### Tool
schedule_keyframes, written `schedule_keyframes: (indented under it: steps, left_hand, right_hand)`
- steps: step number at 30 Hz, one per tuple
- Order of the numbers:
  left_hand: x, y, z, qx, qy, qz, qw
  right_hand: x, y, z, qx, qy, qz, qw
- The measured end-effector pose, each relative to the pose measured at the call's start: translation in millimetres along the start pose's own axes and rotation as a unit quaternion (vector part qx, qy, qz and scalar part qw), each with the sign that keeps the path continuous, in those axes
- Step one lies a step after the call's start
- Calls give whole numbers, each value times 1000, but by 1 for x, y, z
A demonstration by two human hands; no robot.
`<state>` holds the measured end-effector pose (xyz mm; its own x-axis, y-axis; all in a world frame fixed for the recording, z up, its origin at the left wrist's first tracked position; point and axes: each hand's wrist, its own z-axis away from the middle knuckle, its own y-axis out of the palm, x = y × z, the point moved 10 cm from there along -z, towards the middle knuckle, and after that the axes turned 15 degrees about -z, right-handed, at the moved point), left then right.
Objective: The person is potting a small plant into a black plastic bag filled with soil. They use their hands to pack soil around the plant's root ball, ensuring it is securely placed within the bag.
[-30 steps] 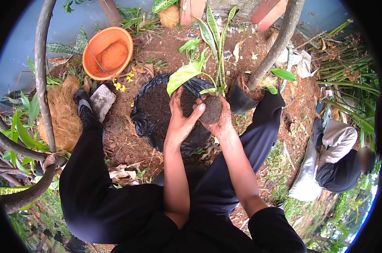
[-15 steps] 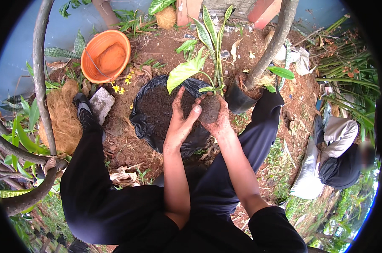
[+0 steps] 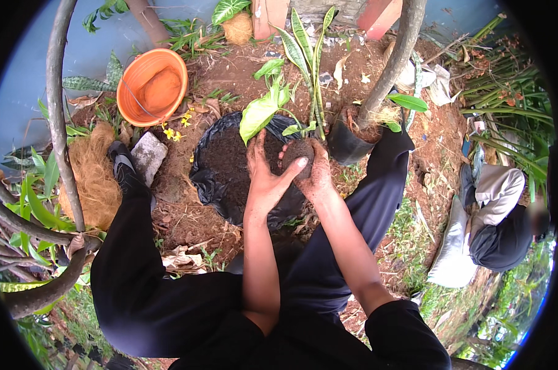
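- While the right hand (image 3: 318,174) curled its fingers around the soil ball (image 3: 299,154), the left hand (image 3: 264,182) stood half open, thumb spread and seemingly touching it.
- The ball sat above the right side of the black bag (image 3: 210,192).
- Too hard a squeeze risked crumbling it, loosening the leafy plant (image 3: 258,117).

No legible lettering, numeral, label or sign appears in the head view. The visible faces of the orange bucket (image 3: 136,75), the black plastic bag (image 3: 210,192), the black pot (image 3: 344,147) and the pale sack (image 3: 454,262) at right carry no marking that can be read at this scale.
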<state>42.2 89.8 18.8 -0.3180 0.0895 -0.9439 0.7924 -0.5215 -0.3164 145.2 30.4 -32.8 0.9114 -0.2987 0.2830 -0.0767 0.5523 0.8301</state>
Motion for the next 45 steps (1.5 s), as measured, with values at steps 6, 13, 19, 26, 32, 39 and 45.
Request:
schedule_keyframes:
  steps: [6, 13, 19, 26, 32, 39, 45]
  left_hand:
    - [0, -2, 1, -4, 25, -72, 997]
    - [-6, -10, 2, -10, 37, -102, 994]
    - [-6, -12, 3, 24, -34, 86, 995]
    - [3, -9, 0, 12, 8, -41, 999]
    - [13, -6, 0, 11, -13, -15, 1000]
    - [9, -5, 1, 20, -14, -12, 1000]
    - [6, -5, -1, 11, -9, -33, 999]
  right_hand:
    - [-2, -5, 0, -14, -6, 12, 1000]
    - [0, -6, 0, -12, -7, 6, 1000]
    - [-2, -15, -5, -40, -4, -33, 999]
    - [-8, -10, -5, 1, 35, -52, 998]
    - [-11, -17, -6, -24, 44, -87, 995]
    - [-10, -9, -6, 15, 49, -51, 997]
    - [-3, -12, -4, -19, 3, -25, 1000]
